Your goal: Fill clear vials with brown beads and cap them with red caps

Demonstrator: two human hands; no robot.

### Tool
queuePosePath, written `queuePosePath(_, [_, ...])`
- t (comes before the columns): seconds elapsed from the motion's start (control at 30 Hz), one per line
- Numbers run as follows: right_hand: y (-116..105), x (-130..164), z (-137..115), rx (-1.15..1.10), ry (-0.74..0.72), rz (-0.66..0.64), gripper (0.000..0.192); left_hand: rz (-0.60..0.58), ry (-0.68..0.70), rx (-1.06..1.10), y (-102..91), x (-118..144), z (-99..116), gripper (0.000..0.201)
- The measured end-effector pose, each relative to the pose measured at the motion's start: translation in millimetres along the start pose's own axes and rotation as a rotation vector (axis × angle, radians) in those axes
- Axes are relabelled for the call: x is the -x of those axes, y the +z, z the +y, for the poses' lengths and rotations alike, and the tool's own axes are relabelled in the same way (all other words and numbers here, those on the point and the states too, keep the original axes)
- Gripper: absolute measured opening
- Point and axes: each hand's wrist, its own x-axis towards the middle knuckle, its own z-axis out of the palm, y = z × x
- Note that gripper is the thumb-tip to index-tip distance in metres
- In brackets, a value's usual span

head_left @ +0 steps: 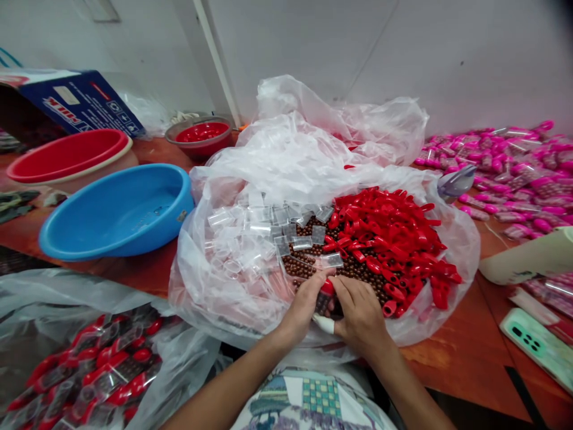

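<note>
My left hand [301,309] and my right hand [362,310] meet over the near edge of a plastic-lined spread of parts. Between their fingers is a small clear tube [323,303] with a red cap and dark brown balls inside. A white covering wraps a digit of the right hand. Just beyond the fingers lie loose brown balls [299,266]. To their left are clear empty tubes [244,230], a few resting on the balls. Red plastic pieces [387,230] are heaped to the right, partly covering the balls.
A blue basin [116,209] and red basin [71,156] stand left. Lower left, a plastic bag [188,352] holds red-capped tubes. Pink tubes [528,173] pile up right, near a phone [537,340], a pale cylinder [528,260] and a translucent scoop [456,181].
</note>
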Motion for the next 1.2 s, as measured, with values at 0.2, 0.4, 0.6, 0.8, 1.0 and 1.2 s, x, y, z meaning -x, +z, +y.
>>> queuePosePath(0.2, [-1,2,-4,-0.066,0.014,-0.051,0.057,-0.007,-0.045,0.029,-0.2,8,4,0.046])
queuePosePath(0.4, [-3,-2,-7,-0.113,0.089,-0.119,0.067,0.052,-0.198,0.083,-1.3,3,3,0.056])
queuePosePath(0.6, [-3,-1,-6,-0.147,0.072,-0.149,0.066,0.076,-0.176,0.056,-2.8,2,-1,0.047])
queuePosePath(0.8, [4,2,-2,-0.156,0.019,-0.09,0.063,0.08,-0.128,0.043,3.8,4,3,0.034])
queuePosePath(1.0, [6,4,-2,-0.132,-0.037,-0.09,0.056,0.068,-0.154,-0.011,2.4,6,5,0.041])
queuePosePath(1.2, [6,-1,-15,-0.165,0.154,-0.148,0.058,-0.046,0.242,-0.734,-21.8,-12,33,0.037])
